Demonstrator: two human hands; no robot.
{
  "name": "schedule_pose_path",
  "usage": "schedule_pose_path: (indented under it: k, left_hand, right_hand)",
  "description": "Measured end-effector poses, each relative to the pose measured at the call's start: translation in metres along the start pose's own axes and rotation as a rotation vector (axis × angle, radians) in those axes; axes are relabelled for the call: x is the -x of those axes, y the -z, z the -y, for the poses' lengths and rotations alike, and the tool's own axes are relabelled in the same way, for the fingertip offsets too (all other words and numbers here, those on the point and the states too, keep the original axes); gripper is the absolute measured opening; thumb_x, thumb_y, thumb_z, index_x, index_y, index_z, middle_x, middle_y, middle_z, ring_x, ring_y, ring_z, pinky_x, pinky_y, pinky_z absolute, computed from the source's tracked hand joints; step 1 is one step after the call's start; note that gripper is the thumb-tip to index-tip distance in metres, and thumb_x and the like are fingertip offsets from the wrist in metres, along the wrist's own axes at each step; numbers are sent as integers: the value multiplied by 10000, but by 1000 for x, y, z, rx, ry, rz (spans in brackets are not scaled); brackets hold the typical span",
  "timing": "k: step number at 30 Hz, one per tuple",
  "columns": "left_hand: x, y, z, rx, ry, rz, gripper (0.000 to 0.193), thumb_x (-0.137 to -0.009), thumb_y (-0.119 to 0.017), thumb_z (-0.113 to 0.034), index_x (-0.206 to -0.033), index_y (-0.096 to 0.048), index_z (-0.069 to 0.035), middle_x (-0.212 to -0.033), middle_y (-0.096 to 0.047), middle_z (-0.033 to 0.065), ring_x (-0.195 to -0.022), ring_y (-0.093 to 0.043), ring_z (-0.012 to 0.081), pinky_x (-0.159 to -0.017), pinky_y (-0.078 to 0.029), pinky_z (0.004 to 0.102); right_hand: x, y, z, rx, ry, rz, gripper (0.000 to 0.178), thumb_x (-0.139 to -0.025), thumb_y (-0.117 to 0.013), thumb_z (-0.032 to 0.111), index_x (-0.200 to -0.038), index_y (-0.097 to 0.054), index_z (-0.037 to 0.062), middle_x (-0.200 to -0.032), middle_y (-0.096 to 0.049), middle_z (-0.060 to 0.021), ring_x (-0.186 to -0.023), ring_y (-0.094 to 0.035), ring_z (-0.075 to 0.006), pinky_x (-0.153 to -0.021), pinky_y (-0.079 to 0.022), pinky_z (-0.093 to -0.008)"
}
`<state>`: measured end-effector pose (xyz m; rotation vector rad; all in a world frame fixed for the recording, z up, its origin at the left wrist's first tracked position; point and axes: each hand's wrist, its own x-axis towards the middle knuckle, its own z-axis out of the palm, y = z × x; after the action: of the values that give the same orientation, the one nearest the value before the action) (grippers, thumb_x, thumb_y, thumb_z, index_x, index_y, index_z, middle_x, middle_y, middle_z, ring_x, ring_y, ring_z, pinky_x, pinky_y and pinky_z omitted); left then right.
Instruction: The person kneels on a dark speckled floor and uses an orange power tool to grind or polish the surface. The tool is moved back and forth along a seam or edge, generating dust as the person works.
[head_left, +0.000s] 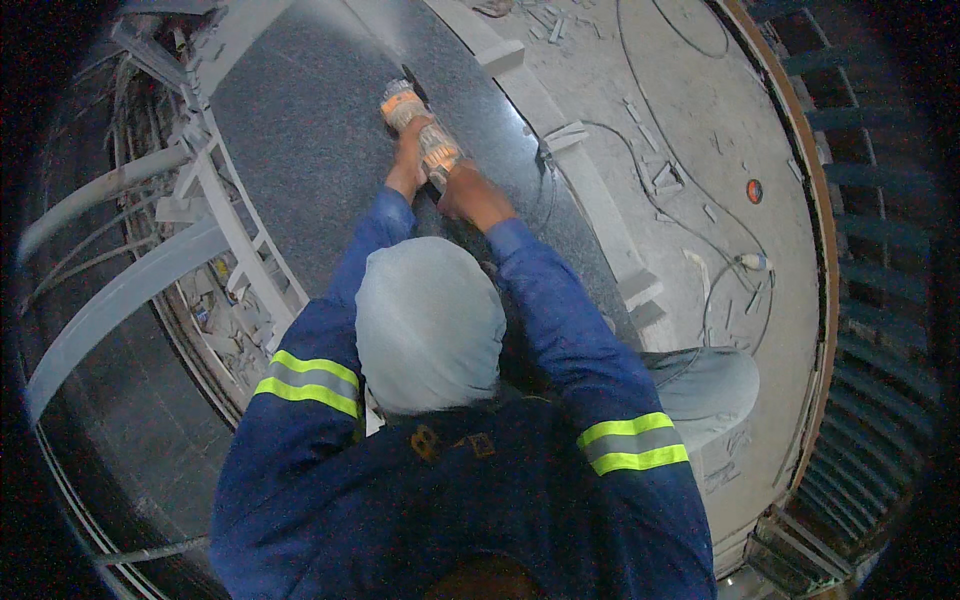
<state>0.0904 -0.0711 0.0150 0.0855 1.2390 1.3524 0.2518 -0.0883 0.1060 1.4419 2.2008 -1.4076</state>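
Both my hands are closed around a dusty orange-and-grey angle grinder (436, 145). My left hand (408, 158) wraps its front part near the head, and my right hand (474, 194) grips the rear of the body. The grinder's dark disc (414, 84) stands on edge at the far end, over a dark speckled stone slab (300, 130). A pale plume of dust streams away from the disc toward the top of the view. Whether the disc touches the slab is hard to tell. My bent knee (430, 325) in pale trousers rises between my forearms.
Light stone blocks (563, 137) line the slab's right edge. A dark cable (640, 165) loops over the dusty floor to a pale connector (753, 262), among scattered offcuts and a red round object (755, 191). At left are a pale metal frame (240, 210) and curved rails (130, 290).
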Motion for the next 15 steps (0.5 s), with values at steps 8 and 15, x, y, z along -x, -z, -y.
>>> schedule_pose_path:
  k: [8, 15]
  left_hand:
    - [-5, 0, -5, 10, 20, 2, 324, -806, -605, -318, -989, -533, -60, -812, -605, 99, -713, -637, 266, -651, -550, 414]
    - [30, -15, 6, 24, 23, -13, 309, -806, -620, -294, -992, -534, -62, -808, -599, 86, -705, -629, 255, -649, -549, 410]
  right_hand:
    - [-20, -11, -6, -15, 46, -58, 611, -663, -764, 188, -1141, -480, -65, -1041, -636, -255, -990, -629, -407, -832, -511, -458]
    - [26, 6, -2, -52, -4, -7, 538, -688, -714, 147, -1123, -482, -67, -1053, -620, -300, -1004, -618, -425, -859, -499, -445]
